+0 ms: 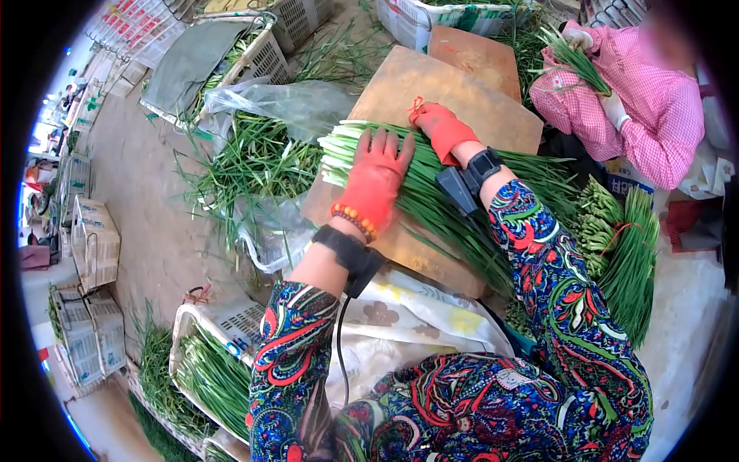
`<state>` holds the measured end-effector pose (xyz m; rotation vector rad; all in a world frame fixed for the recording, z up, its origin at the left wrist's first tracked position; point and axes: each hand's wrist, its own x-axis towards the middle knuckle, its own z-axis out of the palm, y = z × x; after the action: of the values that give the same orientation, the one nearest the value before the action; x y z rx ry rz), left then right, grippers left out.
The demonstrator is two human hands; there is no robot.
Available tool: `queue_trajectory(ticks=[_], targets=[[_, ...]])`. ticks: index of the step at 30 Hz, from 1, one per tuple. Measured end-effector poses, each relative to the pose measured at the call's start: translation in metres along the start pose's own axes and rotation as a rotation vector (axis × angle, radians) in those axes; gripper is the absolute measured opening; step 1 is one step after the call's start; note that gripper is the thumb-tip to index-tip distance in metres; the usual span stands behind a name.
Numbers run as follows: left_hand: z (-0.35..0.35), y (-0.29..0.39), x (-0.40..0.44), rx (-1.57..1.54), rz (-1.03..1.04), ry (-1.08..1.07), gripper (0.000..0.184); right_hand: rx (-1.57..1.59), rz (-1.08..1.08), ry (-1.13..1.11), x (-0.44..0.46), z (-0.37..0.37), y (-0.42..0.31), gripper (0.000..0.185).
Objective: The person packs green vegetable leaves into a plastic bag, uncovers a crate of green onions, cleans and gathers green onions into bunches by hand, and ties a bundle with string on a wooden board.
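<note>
A thick bundle of long green garlic chives [454, 208] lies across a wooden board [412, 81], its pale stem ends toward the left. My left hand [377, 173], in a red glove, rests flat on the bundle near those ends, fingers apart. On the far side of the chives, my right hand [446, 132], also in a red glove, has its fingers drawn together. A small red tie [416, 102] shows at its fingertips. How the tie runs beneath the bundle is hidden.
Loose chive leaves [269, 158] and clear plastic [296, 104] lie left of the board. A crate of chives [212, 369] stands lower left. Tied chives [631, 262] lie at the right. A co-worker in a pink checked shirt [662, 115] holds chives [573, 61] at upper right.
</note>
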<state>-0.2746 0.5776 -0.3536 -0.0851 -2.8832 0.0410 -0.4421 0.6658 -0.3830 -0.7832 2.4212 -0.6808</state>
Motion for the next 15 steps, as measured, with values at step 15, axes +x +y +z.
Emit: queue_trajectory(ticks=[15], targets=[[-0.025,-0.003,-0.03,-0.422,0.034,-0.101,0.081,0.234,-0.245,0.661,-0.075,0.044,-0.043,0.007]])
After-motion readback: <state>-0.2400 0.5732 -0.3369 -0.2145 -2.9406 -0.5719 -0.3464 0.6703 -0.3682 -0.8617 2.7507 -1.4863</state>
